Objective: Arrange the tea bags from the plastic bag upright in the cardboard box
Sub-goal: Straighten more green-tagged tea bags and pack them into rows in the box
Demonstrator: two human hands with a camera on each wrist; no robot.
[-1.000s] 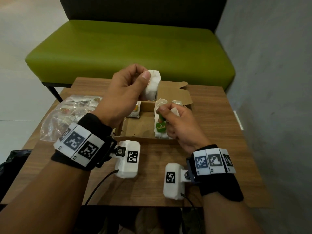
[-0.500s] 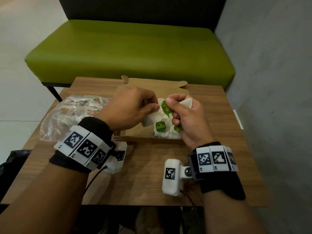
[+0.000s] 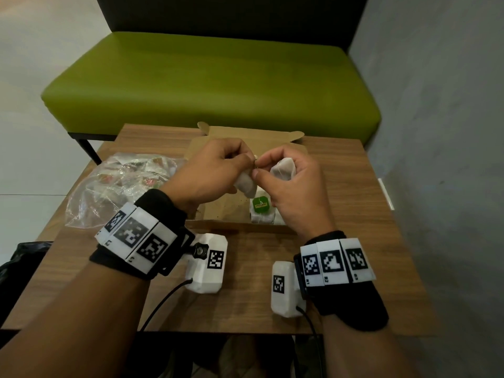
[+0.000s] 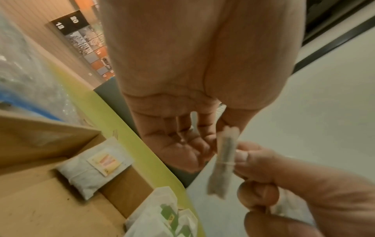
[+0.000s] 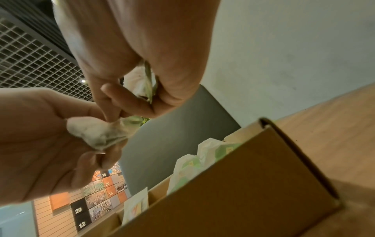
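Cardboard box [image 3: 218, 216]: my hands, left [image 3: 210, 173] and right [image 3: 294, 186], each pinch a tea bag above it; next, separate, seat upright.

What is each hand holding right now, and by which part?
Left hand pinches a tea bag by its top end; right hand holds another tea bag in its curled fingers, thumb and forefinger meeting the left grip.

Your left hand [image 3: 215, 170] and right hand [image 3: 294, 186] each pinch a white tea bag [image 3: 283, 170] above the open cardboard box [image 3: 218, 214]; the plastic bag [image 3: 120, 184] lies left on the counter [image 3: 245, 296].
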